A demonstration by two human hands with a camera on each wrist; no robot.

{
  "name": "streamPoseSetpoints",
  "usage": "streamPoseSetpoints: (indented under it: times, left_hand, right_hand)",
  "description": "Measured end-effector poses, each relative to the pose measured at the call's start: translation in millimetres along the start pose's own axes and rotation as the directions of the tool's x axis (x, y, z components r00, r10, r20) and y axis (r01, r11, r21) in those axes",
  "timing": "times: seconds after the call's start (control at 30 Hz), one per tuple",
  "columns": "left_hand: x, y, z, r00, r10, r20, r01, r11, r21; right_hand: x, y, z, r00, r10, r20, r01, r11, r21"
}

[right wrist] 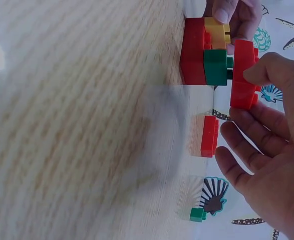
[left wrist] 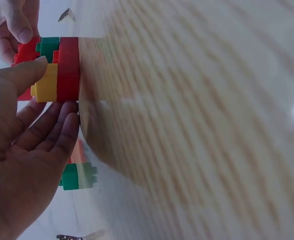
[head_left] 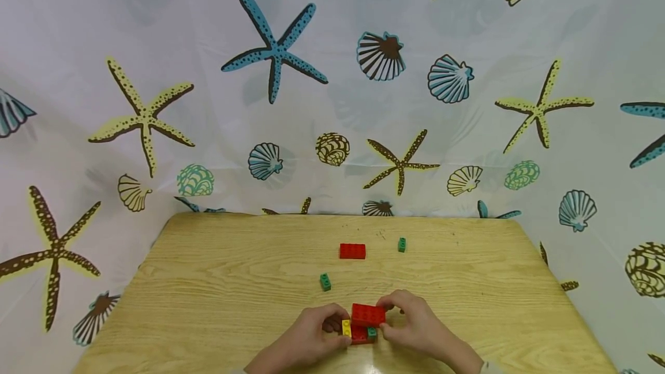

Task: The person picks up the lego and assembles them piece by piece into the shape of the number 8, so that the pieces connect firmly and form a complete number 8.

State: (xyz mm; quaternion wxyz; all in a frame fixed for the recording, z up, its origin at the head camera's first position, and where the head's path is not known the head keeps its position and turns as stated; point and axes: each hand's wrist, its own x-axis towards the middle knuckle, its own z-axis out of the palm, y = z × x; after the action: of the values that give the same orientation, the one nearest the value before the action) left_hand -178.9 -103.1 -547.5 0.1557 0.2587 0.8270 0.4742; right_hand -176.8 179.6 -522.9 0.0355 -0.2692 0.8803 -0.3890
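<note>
1. Nearest the camera, the left hand [head_left: 314, 333] pinches the yellow brick [head_left: 346, 328] between thumb and fingers.
2. The right hand [head_left: 415, 325] pinches the upper red brick [head_left: 368, 314] at its right end, thumb on the near side, other fingers beyond.
3. A white cloth [head_left: 332, 114] printed with starfish and shells hangs behind the surface's far edge and along both side edges.
4. The wood-grained surface [head_left: 234, 281] carries all the bricks.
5. The lower red brick [head_left: 359, 335] lies in the nearer part of the surface, about midway between its left and right edges.
6. The upper red brick is held over it; studs show underneath, and I cannot tell whether the two parts touch.
7. A loose red brick [head_left: 352, 251] lies towards the far edge.
8. The yellow brick sits on the lower red brick's left end, a green brick [head_left: 371, 333] on its right.
9. Two loose green bricks: one [head_left: 402, 245] near the far edge, towards the far right corner; another [head_left: 325, 283] nearer the left hand.
</note>
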Motion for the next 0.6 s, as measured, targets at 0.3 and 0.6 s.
streamPoseSetpoints:
  times: [0.3,0.6]
  left_hand:
    - [1.3,2.0,-0.6,1.000,-0.024,0.001,0.024,1.000,0.001]
    - [0.1,2.9,-0.3,1.000,-0.007,-0.004,0.007,1.000,0.012]
  right_hand:
    - [0.7,-4.8,2.4,0.999,-0.044,0.026,0.044,0.999,-0.004]
    - [1.9,-6.7,4.2,0.996,-0.076,0.048,0.077,0.997,-0.012]
